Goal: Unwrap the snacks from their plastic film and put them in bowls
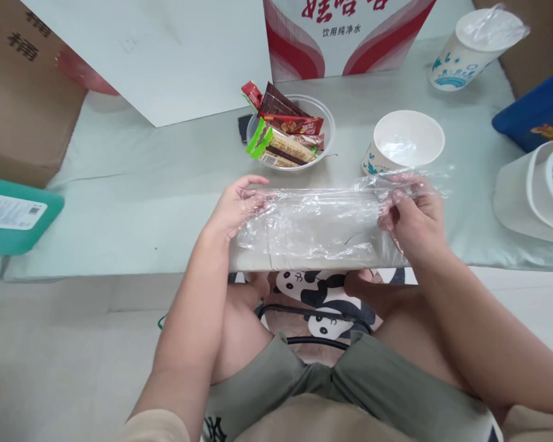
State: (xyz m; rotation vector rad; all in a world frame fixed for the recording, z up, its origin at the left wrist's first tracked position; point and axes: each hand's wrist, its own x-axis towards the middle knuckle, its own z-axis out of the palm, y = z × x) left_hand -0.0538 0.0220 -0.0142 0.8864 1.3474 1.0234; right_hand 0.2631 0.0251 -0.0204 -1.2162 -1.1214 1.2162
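A thin sheet of clear plastic film (322, 224), perhaps a bag, is stretched crosswise between my two hands above the front edge of the table. My left hand (242, 205) pinches its left end, the thumb and fingers curled on it. At the other end, the fingers of my right hand (412, 212) are closed on the crumpled film. Just beyond the film stands a white paper bowl (410, 138) with a blue pattern; something clear and shiny lies inside it. Behind my left hand sits a clear plastic bowl (329, 129) of wrapped snack bars (288, 147).
A red-and-white carton (350, 43) and a white board (175, 55) stand at the back. A paper cup (461, 58) topped with clear plastic is at the far right, near white tubs (516, 190) and a blue container (534, 110). A green container (37, 236) lies left.
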